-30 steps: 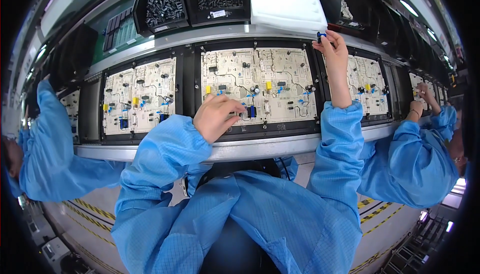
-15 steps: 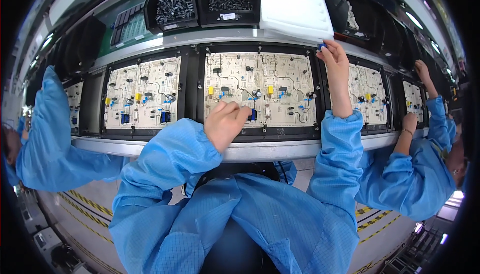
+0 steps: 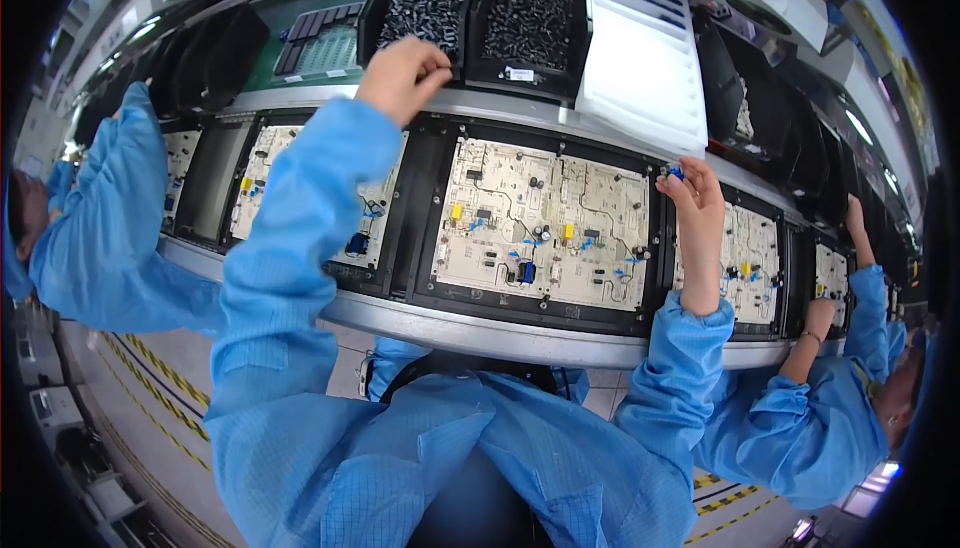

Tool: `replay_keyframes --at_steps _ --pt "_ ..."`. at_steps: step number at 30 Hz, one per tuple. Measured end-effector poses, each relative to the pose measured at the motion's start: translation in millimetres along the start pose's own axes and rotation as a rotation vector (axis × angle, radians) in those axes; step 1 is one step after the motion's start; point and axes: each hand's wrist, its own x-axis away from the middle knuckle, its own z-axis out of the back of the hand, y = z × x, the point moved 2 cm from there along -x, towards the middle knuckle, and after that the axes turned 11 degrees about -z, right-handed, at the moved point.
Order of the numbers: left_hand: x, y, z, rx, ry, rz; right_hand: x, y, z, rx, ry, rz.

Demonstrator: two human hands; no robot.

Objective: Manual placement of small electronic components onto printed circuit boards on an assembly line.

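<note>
My left hand (image 3: 405,78) is raised at the front of a black bin (image 3: 470,76) of small dark parts. Its fingers are loosely curled, with a gap to the thumb and nothing visible between them. My right hand (image 3: 700,198) pinches a small blue electronic component (image 3: 675,173) above the right edge of the middle frame. Below and between my hands lies a pale circuit board (image 3: 600,208) in a black frame (image 3: 420,238). It carries yellow, black and small blue components. A larger dark-blue block component (image 3: 526,273) stands near its lower middle.
A second bin of dark parts (image 3: 525,28) and a white ribbed tray (image 3: 640,68) stand behind the boards. More framed boards (image 3: 745,258) run along the metal rail (image 3: 480,338). People in blue sleeves work at left (image 3: 100,218) and right (image 3: 770,428).
My left hand has left the dark-blue block component on the board and moved up and left to the bin. My right hand still pinches the blue component. The view has shifted and tilted.
</note>
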Motion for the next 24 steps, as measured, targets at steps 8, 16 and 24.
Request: replay_keyframes --at_steps 8,16,24 --pt "-53 -80 -40 -0.254 -0.380 0.314 -2 6 8 -0.008 0.006 -0.024" --pt "-51 -84 -42 -0.289 -0.337 0.217 35 -10 -4 0.095 -0.159 0.169" --pt "-46 -97 -51 -0.356 -0.120 0.217 82 -35 -14 0.288 -0.125 0.231"
